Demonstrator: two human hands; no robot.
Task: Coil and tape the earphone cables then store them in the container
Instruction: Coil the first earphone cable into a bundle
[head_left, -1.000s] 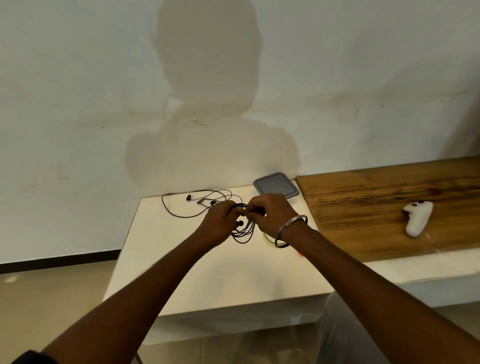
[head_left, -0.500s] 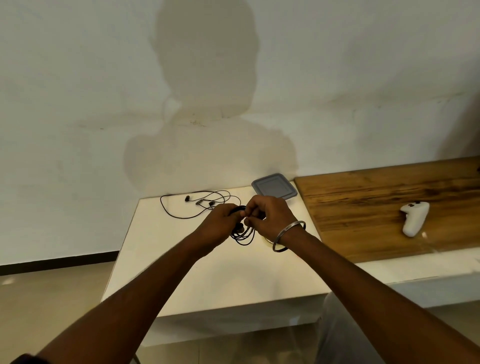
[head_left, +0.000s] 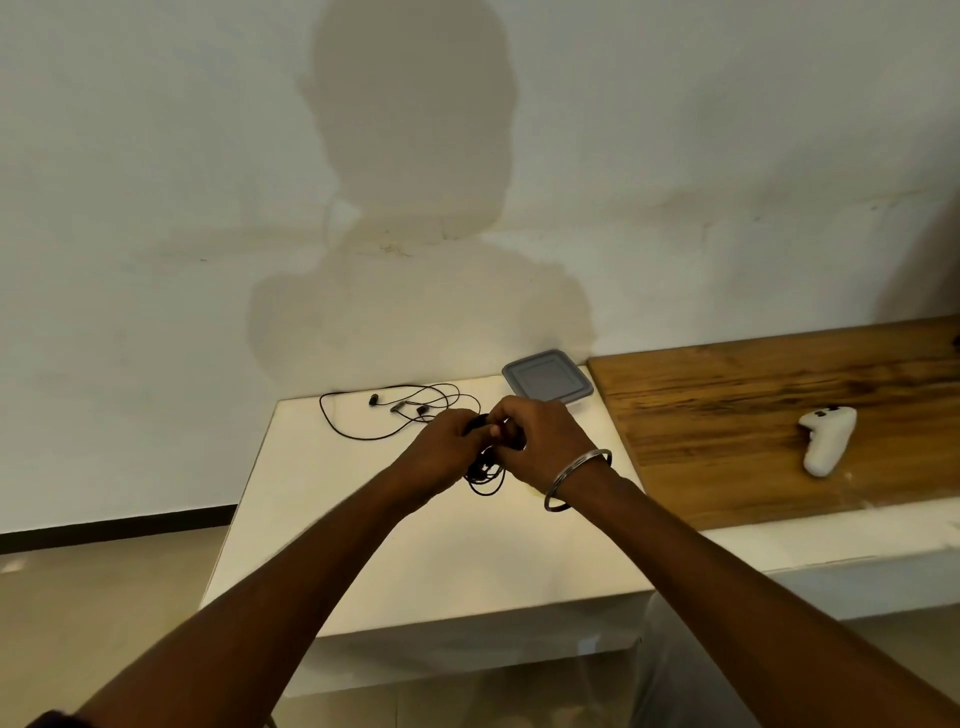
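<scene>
Hands hardly moved: left hand (head_left: 441, 448), right hand (head_left: 543, 441) grip black coiled earphone cable (head_left: 485, 474). Pending: tape, second loose black cable (head_left: 373, 399), grey lidded container (head_left: 548, 382).

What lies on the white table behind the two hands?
A loose black earphone cable lies spread out, with a grey container at the far corner. The left hand and right hand cover part of the coiled cable they hold.
</scene>
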